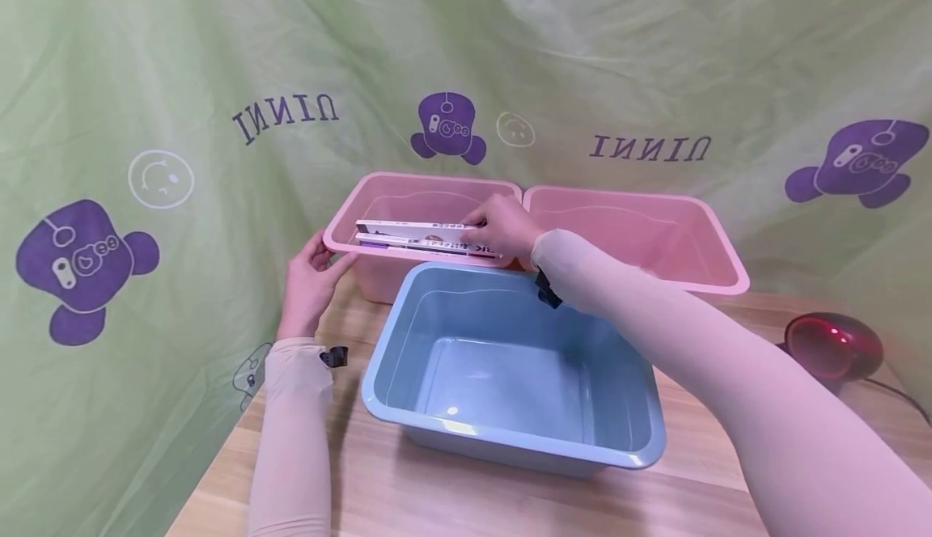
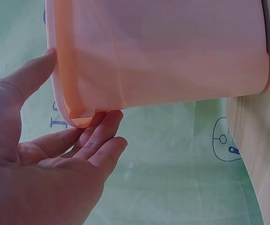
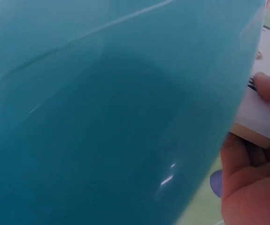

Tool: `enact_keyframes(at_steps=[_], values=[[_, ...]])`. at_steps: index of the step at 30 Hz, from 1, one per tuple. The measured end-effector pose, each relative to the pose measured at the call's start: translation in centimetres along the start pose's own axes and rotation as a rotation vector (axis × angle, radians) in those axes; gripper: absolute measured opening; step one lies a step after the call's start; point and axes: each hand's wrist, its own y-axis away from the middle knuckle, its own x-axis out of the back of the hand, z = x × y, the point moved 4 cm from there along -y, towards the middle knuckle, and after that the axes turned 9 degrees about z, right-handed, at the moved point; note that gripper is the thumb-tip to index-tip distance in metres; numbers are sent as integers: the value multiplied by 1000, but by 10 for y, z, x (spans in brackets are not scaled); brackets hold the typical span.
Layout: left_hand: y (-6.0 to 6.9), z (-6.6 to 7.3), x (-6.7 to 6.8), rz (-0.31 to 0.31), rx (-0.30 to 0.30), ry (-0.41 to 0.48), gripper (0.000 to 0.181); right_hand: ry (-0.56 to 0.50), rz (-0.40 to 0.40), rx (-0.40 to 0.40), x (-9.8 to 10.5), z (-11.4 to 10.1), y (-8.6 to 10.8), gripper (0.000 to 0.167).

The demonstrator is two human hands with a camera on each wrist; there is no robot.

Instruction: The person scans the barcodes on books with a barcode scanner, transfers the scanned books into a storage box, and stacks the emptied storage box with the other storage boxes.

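My right hand (image 1: 506, 226) reaches into the left pink bin (image 1: 379, 274) and holds a white book (image 1: 400, 226) near its right end. In the right wrist view, the thumb lies on the cover of this book (image 3: 257, 110) and the fingers are behind it; the blue bin hides part of it. Other thin white books (image 1: 408, 243) stand nearer the bin's front wall. At the bin's front left corner is my left hand (image 1: 309, 290). Seen from the left wrist, the thumb presses the rim while the fingertips (image 2: 111, 123) touch the adjoining side, holding that corner.
A blue bin (image 1: 502, 440) stands in front of the pink bins, below my right forearm. Beside the left pink bin is a second pink bin (image 1: 699, 250). A red and black rounded device (image 1: 833, 347) with a cable sits at the right. Green curtain (image 1: 568, 44) hangs behind.
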Motion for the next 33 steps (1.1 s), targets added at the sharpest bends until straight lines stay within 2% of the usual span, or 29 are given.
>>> enact_keyframes(at_steps=[3, 14, 19, 25, 33], values=[[-1, 0, 0, 2, -7, 3, 93, -21, -20, -38, -4, 1, -1, 23], [-4, -2, -1, 8, -13, -13, 89, -3, 23, -45, -6, 2, -1, 22], [-3, -2, -1, 4, -13, -13, 89, -36, 27, -88, -7, 5, 1, 19], [-2, 0, -1, 7, -8, -23, 92, -73, 13, -138, -7, 9, 2, 25], [0, 1, 0, 4, -5, -28, 92, -85, -4, -126, -3, 6, 11, 30]])
